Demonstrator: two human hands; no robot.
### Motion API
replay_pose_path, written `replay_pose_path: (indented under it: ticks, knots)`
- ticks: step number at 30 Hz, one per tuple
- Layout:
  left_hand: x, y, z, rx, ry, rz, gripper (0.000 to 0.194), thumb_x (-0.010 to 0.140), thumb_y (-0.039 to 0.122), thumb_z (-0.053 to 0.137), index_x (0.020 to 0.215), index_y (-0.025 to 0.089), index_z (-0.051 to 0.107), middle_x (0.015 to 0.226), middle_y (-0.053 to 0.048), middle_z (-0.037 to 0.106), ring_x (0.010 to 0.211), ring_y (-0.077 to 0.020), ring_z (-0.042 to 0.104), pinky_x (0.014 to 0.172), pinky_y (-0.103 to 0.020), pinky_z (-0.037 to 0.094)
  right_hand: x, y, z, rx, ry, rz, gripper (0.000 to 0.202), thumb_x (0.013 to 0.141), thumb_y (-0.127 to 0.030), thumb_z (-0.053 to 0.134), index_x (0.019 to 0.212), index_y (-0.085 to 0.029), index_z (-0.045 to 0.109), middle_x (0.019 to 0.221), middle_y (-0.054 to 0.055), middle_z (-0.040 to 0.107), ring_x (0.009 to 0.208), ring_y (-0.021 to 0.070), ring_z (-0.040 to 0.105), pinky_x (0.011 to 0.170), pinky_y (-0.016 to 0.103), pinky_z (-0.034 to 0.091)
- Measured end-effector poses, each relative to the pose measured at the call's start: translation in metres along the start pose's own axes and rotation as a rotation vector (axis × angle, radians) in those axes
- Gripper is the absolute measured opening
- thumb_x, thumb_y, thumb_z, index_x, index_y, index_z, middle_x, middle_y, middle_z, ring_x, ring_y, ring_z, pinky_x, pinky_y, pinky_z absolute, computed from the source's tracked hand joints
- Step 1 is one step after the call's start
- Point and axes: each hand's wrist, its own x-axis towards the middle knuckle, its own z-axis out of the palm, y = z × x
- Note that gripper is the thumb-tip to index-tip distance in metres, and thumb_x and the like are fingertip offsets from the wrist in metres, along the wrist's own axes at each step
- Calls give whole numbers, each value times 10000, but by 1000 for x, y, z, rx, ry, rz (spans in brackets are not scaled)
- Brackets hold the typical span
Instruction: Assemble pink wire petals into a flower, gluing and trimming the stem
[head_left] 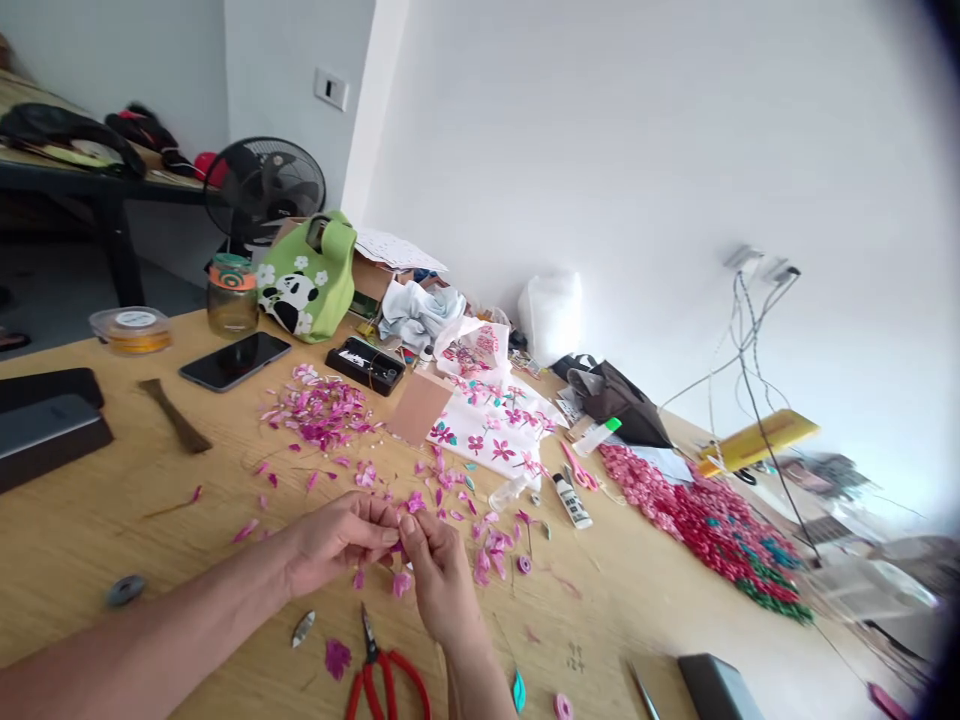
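Note:
My left hand (334, 545) and my right hand (441, 575) meet over the table, thumbs and fingertips pinched together. Between them shows a bit of a purple petal flower (397, 548), mostly covered by the fingers. Loose pink and purple petals (491, 555) lie around both hands. Just below the hands are red-handled pliers (371, 660), with a dark magenta petal (337, 657) and a small silvery piece (303, 629) to their left. A purple spool (524, 565) sits right of my right hand.
A heap of petals (322, 410) lies beyond my hands, beside a phone (235, 361). Finished-looking flowers rest on a white sheet (499, 425). Pink scissors (579, 467), a white bottle (572, 502) and a red-pink pile (697, 510) are to the right. A panda bag (330, 280) stands behind.

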Motion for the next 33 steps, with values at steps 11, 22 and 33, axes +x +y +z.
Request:
replay_pose_path:
  ticks: [11,22,33]
  knots:
    - [-2,5,0,69,-6,33,269,629,364,755,632,136,611,528,32,481,527,-98,372,510,-223,266,-2,-7,4,5,69,-27,395,925,-411,373,587,-209,340,558,-37,369,552,112,353,528,238,279]
    - [0,5,-1,385,115,217,261,717,385,702,646,144,631,577,35,496,574,-108,411,548,-219,318,-2,-1,5,-311,245,-137,322,918,-292,351,608,-209,323,597,-17,417,623,139,400,631,268,293]
    - [1,7,-5,314,0,76,205,730,328,691,762,126,705,584,19,550,546,-103,462,536,-226,373,2,7,-17,-69,40,-51,376,939,-375,397,607,-198,381,549,-57,355,520,92,349,507,228,244]
